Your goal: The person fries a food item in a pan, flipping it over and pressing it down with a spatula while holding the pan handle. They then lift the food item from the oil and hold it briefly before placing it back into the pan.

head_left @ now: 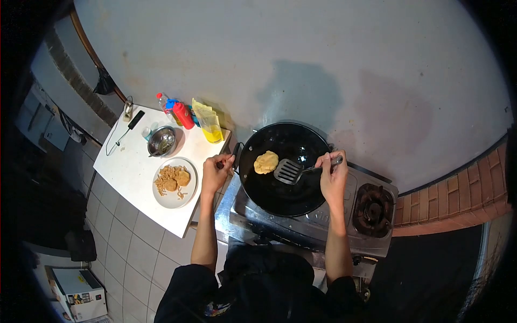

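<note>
My right hand [334, 171] is closed round the handle of a slotted spatula [289, 171], whose metal blade lies inside a black wok [285, 203]. Just left of the blade, close to its edge, sits a yellowish fried patty [266, 162]. At the wok's left side my left hand [217, 171] has its fingers curled at the dark loop handle [237, 155], gripping it. The wok rests on a steel gas stove [350, 207], and its lower inside shines.
On the white table [132, 185] at left stand a plate [186, 203] with fries and patties, a metal bowl [162, 141], a whisk-like tool [129, 128], a red squeeze bottle [183, 116] and a yellow pouch [209, 123]. Another burner [372, 210] is at right; a wall [377, 81] rises behind.
</note>
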A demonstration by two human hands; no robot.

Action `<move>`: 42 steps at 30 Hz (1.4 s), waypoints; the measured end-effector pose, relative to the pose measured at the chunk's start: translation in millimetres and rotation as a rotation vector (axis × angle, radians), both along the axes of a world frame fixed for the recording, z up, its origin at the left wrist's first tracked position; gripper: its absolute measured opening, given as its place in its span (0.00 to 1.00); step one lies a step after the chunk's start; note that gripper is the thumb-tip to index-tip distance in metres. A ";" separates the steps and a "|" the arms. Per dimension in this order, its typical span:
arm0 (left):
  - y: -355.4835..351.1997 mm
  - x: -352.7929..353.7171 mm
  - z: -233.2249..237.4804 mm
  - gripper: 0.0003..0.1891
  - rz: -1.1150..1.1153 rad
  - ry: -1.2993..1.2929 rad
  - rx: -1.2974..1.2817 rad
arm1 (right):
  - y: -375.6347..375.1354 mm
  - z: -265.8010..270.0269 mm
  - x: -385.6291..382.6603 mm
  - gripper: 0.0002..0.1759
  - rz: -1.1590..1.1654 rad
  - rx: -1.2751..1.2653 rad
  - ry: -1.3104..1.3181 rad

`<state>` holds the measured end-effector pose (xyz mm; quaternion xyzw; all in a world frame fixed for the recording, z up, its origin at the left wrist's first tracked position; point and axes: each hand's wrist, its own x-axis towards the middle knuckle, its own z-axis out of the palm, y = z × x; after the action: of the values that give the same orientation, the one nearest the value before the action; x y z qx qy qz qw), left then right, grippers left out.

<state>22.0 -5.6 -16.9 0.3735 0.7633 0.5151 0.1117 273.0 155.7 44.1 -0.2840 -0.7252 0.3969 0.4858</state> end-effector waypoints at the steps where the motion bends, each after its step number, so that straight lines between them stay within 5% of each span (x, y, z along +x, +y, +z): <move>1: 0.1 0.0 0.7 0.11 0.001 -0.014 -0.010 | 1.2 -1.0 -0.4 0.07 -0.001 0.002 0.001; 25: -1.0 -4.1 -1.5 0.13 -0.014 0.052 -0.005 | 6.8 -9.0 -13.6 0.07 -0.030 0.030 0.128; 36: -10.0 -15.0 7.6 0.14 0.015 0.009 -0.036 | 3.8 -5.9 43.8 0.07 -0.155 -0.019 -0.060; 42: -4.1 2.3 8.7 0.15 -0.013 -0.024 -0.048 | -12.0 -29.3 32.9 0.07 -0.107 -0.123 0.097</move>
<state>24.4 -9.7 -8.2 0.3695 0.7715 0.5005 0.1333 305.9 143.8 14.9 -0.3318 -0.6590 0.4274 0.5224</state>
